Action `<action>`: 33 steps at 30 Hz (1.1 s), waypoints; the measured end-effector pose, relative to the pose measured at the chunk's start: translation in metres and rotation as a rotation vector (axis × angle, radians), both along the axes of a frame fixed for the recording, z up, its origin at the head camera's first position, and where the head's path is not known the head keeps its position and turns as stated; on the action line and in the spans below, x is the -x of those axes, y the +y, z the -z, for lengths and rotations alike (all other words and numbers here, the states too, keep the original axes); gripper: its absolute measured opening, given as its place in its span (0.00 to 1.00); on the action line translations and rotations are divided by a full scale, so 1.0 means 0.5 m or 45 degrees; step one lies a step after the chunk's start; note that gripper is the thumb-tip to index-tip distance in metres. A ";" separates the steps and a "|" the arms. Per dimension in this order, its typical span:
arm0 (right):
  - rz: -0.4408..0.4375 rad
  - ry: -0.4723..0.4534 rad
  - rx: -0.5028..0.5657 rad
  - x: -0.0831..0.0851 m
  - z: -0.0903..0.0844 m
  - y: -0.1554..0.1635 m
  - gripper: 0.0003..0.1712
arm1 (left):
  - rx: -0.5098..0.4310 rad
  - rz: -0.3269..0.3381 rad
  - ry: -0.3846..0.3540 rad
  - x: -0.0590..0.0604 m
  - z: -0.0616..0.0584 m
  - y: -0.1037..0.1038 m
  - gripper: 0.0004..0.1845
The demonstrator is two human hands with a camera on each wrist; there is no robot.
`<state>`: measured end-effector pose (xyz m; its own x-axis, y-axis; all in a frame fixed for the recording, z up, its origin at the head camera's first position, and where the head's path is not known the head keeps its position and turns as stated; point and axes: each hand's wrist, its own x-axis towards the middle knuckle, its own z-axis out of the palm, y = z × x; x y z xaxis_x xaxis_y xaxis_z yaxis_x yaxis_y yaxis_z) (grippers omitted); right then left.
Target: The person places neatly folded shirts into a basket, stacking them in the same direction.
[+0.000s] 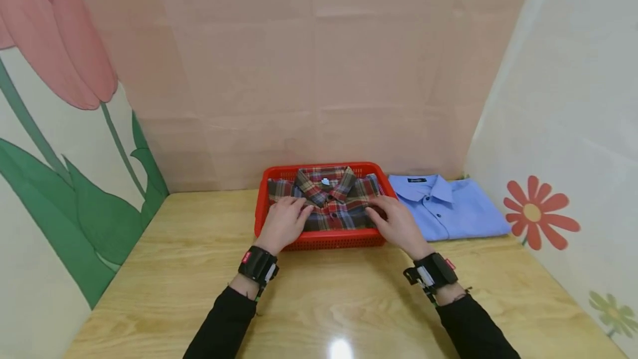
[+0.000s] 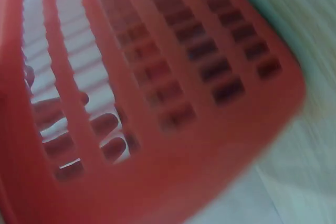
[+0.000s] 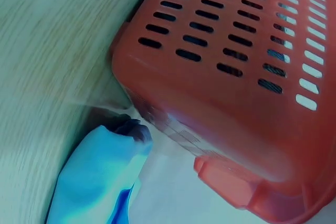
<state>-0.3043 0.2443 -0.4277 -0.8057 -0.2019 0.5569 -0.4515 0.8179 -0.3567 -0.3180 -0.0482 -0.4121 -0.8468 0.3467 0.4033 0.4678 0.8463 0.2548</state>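
Note:
A folded plaid shirt (image 1: 335, 216) in red, green and blue lies collar up inside a red plastic basket (image 1: 344, 237). My left hand (image 1: 284, 225) reaches over the basket's front left, its fingers touching the shirt's left side. On the other side, my right hand (image 1: 397, 226) rests its fingers at the shirt's right side, thumb apart from them. The slotted basket wall (image 2: 220, 135) fills the left wrist view, with what look like fingers (image 2: 113, 148) showing through. In the right wrist view the basket's corner (image 3: 210, 108) hides the right hand.
A folded blue shirt (image 1: 446, 209) lies on the wooden table (image 1: 319, 292), close against the basket's right side. Behind the basket rises a pinkish-brown backdrop (image 1: 319, 71). Flower-painted panels (image 1: 563, 143) stand on both sides.

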 end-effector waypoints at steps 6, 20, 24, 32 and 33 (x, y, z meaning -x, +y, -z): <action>-0.070 0.023 0.040 0.003 -0.004 0.006 0.16 | -0.029 0.045 -0.016 -0.013 0.004 0.038 0.26; -0.061 -0.005 0.286 0.003 -0.014 0.074 0.16 | -0.056 0.252 0.102 -0.047 0.009 0.153 0.24; -0.022 -0.098 0.289 -0.002 -0.015 0.098 0.19 | -0.077 0.310 0.124 -0.052 0.012 0.186 0.23; 0.022 -0.172 0.273 -0.001 -0.010 0.120 0.21 | -0.057 0.358 0.161 -0.070 0.012 0.244 0.23; 0.026 -0.177 0.275 0.000 -0.010 0.123 0.20 | -0.043 0.361 0.171 -0.072 0.013 0.251 0.23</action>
<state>-0.3042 0.3056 -0.4226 -0.8800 -0.0732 0.4692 -0.3704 0.7242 -0.5816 -0.2820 0.0775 -0.4185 -0.6566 0.5461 0.5203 0.7155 0.6691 0.2007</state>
